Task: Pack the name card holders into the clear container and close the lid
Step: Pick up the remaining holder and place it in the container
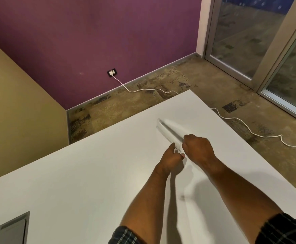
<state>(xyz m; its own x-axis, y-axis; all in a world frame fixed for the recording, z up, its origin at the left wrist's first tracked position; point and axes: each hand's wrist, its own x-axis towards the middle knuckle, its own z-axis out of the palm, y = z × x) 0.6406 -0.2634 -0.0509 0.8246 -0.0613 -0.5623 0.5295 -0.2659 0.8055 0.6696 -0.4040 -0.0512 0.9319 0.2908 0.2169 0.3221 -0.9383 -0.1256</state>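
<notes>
Clear container (168,131) lies on white bench (91,173), both hands at near end: right hand (197,147) grasping it, left hand (171,156) pinching end. Card holders indistinct; lid closure seemingly underway.

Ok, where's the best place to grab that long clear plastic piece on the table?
Probably its free far end: the clear plastic piece lies flat, long and narrow, running away from both hands at its near end. Come from above, pinching across its narrow width.
</notes>
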